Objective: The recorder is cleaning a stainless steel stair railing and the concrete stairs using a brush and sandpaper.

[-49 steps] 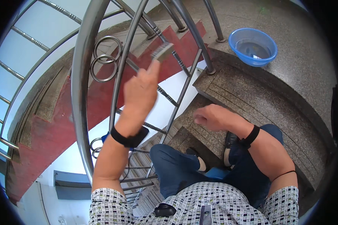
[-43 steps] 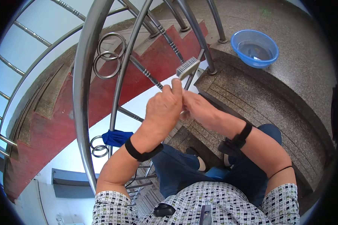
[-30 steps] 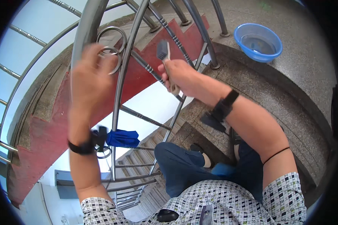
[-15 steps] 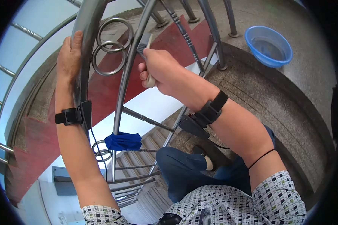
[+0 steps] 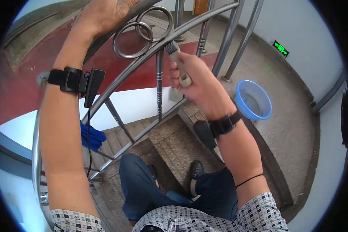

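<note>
At the top of the view, my left hand [image 5: 102,17] grips the thick metal handrail [image 5: 98,43]. Its fingers curl partly out of sight behind the rail. My right hand [image 5: 191,71] is wrapped around a small brush [image 5: 171,47] with grey bristles and a pale handle. The bristle end meets the slanting metal bar [image 5: 143,59] of the railing, just right of two interlocked metal rings [image 5: 115,41]. A blue cloth [image 5: 93,137] hangs on the railing lower down, partly behind my left forearm.
A blue plastic basin [image 5: 241,106] holding water stands on the landing to the right. Stone steps [image 5: 174,139] lie under my feet. Upright balusters [image 5: 159,89] fill the railing, and a lit green sign [image 5: 281,48] is on the far wall.
My view has turned, and the landing and wall show more. My left hand sits farther along the handrail. My right hand has moved the brush onto the slanting bar beside the rings.
</note>
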The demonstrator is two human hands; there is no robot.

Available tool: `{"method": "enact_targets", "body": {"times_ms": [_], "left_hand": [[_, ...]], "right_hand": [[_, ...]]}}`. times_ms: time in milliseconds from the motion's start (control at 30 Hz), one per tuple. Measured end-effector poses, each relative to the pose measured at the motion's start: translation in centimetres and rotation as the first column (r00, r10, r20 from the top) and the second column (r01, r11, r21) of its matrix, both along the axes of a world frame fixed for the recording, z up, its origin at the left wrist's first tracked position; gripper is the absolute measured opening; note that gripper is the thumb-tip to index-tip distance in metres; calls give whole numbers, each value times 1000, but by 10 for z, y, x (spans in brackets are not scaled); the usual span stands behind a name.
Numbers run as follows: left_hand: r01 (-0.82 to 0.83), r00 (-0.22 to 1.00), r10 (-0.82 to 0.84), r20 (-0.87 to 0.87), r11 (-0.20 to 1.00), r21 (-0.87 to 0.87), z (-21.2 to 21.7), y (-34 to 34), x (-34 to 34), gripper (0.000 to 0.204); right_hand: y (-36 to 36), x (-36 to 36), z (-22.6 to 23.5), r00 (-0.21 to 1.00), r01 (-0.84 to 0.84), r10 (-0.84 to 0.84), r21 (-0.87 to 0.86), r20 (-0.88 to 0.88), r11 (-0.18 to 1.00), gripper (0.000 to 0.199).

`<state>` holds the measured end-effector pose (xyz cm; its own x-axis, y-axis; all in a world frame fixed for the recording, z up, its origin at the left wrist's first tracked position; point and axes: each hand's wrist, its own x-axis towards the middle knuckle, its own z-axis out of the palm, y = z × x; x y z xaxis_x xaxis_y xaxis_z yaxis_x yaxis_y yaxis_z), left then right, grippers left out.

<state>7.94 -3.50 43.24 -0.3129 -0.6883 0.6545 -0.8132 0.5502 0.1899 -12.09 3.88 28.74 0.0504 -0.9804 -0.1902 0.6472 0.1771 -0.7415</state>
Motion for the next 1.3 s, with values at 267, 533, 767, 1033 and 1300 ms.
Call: {"method": "enact_targets", "body": {"times_ms": [267,533,767,1033,1300], "left_hand": [[-35,999,35,13,999,-14,-2,2,1,71],[-61,997,62,37,998,-9,0,6,-1,72],[-79,996,79,47,997,-5,1,4,0,74],[-84,996,84,-3,996,2,-1,10,-9,75],[-96,995,96,3,995,42,6,15,-12,71]], "right_hand": [[0,10,9,993,119,-118,26,-13,993,20],[-37,-16,18,969,223,-218,35,-119,974,15],[6,17,9,990,99,-94,52,-103,994,23],[-20,-4,15,995,103,-103,-10,-7,995,14],[-51,-16,5,981,185,-184,14,-53,983,19]]}}
